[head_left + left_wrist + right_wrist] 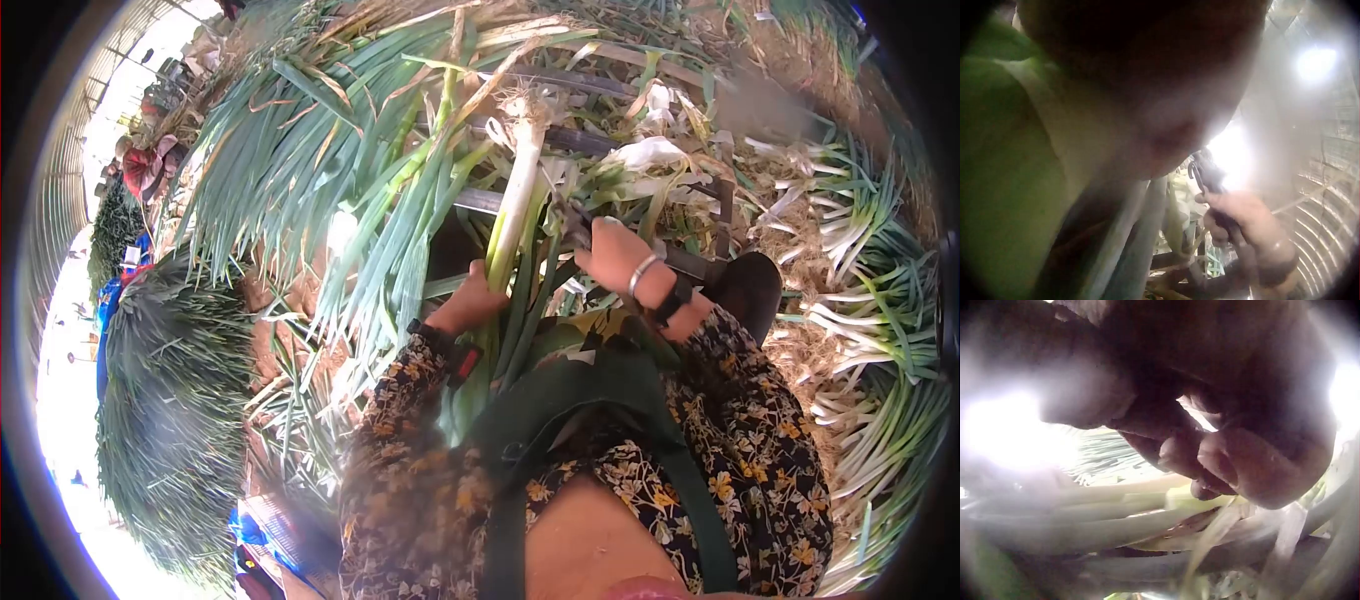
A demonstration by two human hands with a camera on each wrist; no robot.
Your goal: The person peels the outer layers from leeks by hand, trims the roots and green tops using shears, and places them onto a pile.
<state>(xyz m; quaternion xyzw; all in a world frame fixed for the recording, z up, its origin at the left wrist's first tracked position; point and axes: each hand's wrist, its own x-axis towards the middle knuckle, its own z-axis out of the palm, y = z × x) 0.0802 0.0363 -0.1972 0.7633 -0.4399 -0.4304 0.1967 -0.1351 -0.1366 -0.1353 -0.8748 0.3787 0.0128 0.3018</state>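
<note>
In the head view my left hand grips a thick green-and-white leek near its leaves; the rooted white end points away from me. Right of the stalk, my right hand holds a dark metal tool, its tip close to the stalk. The left wrist view shows the right hand curled round the tool, which has a hooked end. Dark and close in the right wrist view, the fingers of the right hand are curled above pale stalks.
Long green leaves lie in a heap at the upper left. A large stacked pile of leeks stands at the left. White-stemmed leeks lie in a row on the right. Peeled scraps and dark metal bars are beyond my hands.
</note>
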